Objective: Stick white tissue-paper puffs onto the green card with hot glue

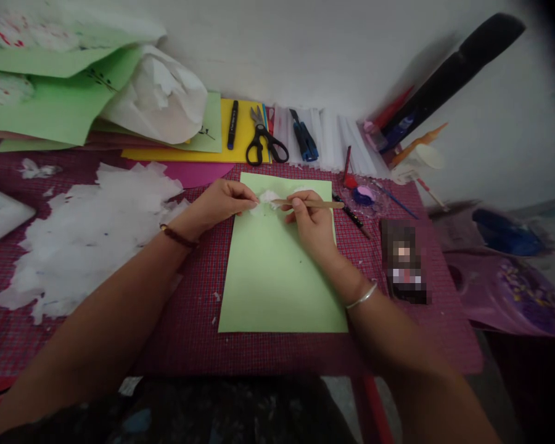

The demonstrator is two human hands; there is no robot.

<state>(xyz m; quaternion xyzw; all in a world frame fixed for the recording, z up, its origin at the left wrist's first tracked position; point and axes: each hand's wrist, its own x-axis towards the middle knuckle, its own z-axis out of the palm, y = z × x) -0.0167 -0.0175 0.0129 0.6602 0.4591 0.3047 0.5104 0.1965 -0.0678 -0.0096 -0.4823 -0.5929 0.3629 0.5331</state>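
A light green sheet of paper (pixel 277 271) lies on the checked cloth in front of me. Close to its top edge sits a small tuft of white tissue (pixel 269 196). My right hand (pixel 312 222) is closed around a flat wooden stick (pixel 326 204), whose tip reaches the tuft. On the tuft's left side, my left hand (pixel 226 202) pinches a thin bit of white tissue (pixel 256 208) between thumb and fingertips. More white shows just behind the right hand's fingers, partly hidden.
Torn white tissue (pixel 87 240) is heaped on the left. Behind are a black marker (pixel 232 125), scissors (pixel 260 139), a blue cutter (pixel 304 137) and several glue sticks (pixel 326 132). To the right lie a plastic dish with purple paint (pixel 364 196) and a phone (pixel 404 262).
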